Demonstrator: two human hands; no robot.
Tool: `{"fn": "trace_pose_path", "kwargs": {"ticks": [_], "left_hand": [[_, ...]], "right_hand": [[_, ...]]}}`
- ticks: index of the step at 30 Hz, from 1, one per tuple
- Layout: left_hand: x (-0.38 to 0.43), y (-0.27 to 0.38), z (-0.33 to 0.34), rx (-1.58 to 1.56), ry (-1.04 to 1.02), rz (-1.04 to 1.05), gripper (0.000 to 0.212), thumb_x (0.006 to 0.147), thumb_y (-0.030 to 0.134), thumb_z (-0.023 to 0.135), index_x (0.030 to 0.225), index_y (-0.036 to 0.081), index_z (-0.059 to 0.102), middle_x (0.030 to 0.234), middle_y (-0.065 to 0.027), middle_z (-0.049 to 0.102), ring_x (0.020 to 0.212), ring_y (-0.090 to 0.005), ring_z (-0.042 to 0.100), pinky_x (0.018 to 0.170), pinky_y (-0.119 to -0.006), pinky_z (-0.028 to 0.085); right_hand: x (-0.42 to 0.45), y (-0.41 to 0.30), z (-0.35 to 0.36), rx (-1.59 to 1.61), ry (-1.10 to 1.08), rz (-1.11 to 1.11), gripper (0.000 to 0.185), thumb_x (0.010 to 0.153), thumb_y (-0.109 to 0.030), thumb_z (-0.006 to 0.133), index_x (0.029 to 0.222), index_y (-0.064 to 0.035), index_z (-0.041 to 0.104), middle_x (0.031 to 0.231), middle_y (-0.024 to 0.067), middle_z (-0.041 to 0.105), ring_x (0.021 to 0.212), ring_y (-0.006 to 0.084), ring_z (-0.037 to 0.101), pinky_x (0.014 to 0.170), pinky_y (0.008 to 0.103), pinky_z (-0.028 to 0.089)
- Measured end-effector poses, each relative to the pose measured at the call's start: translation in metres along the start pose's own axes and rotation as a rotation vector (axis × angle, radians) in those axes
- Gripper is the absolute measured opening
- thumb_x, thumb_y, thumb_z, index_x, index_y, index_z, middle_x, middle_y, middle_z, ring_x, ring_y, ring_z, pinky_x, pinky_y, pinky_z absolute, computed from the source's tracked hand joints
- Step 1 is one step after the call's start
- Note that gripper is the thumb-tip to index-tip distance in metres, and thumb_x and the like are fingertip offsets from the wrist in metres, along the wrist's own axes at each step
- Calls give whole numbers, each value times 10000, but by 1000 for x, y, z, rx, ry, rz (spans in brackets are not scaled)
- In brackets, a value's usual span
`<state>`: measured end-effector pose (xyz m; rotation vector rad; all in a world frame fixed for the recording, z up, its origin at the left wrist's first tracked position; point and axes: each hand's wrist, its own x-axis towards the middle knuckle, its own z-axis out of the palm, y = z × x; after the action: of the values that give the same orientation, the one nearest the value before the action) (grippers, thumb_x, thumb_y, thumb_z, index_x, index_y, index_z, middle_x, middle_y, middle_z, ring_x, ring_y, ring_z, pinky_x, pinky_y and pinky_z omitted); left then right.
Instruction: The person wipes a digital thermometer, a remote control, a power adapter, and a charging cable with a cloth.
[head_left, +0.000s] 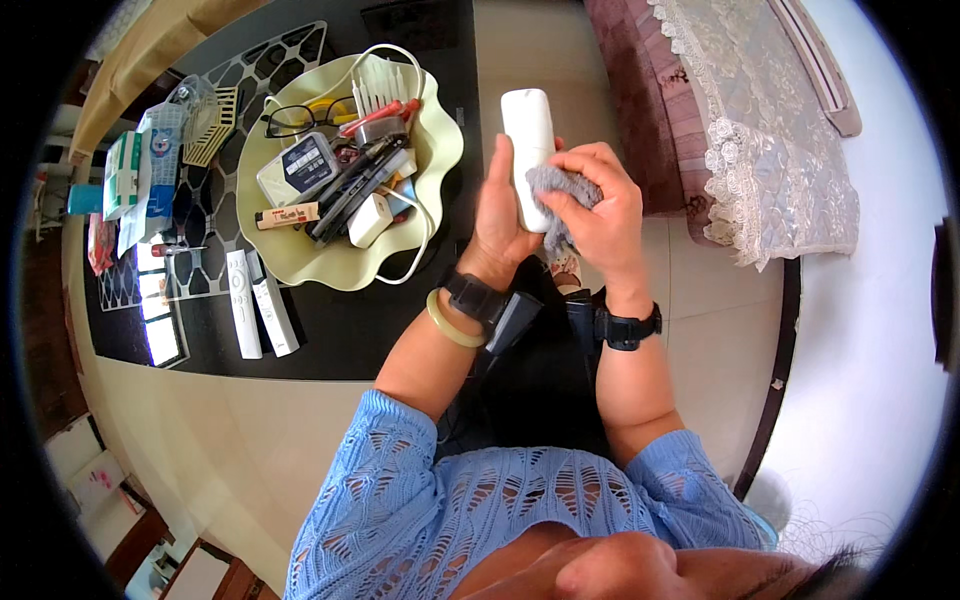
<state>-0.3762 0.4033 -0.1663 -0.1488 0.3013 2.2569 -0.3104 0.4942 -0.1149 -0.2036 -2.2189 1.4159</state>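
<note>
My left hand (502, 217) holds a smooth white rounded oblong device (527, 142) from below, its thumb along the left side. A grey fluffy cloth (561, 196) is pinched in my right hand (604, 199) and pressed on the device's lower right part. What kind of device it is, I cannot tell. Left of my hands, a pale green wavy-rimmed bowl (442, 157) holds black-framed glasses (289, 121), pens, a white charger block (370, 220), a white cable and cotton swabs.
Two white remote controls (242, 304) lie on the black glossy table (337, 352) near its front edge. Farther left are tissue packs (122, 175) and a cream plastic rack (212, 127). A lace-covered sofa (780, 150) stands at the right, beyond the tiled floor (705, 292).
</note>
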Motion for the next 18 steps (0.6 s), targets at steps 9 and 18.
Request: {"fn": "trace_pose_path", "kwargs": {"ticks": [9, 18], "left_hand": [[-4, -3, 7, 189, 71, 34, 504, 1025, 465, 346, 1238, 39, 512, 1096, -103, 613, 995, -229, 613, 875, -377, 505], [-2, -7, 7, 346, 158, 51, 497, 1031, 445, 354, 1205, 10, 520, 1050, -92, 610, 937, -194, 612, 824, -343, 508]], "right_hand": [[3, 6, 5, -146, 191, 36, 243, 722, -49, 745, 946, 10, 672, 921, 115, 618, 835, 234, 645, 753, 307, 509], [7, 7, 8, -178, 254, 25, 253, 695, -42, 744, 935, -16, 667, 898, 114, 609, 813, 273, 639, 731, 339, 510]]}}
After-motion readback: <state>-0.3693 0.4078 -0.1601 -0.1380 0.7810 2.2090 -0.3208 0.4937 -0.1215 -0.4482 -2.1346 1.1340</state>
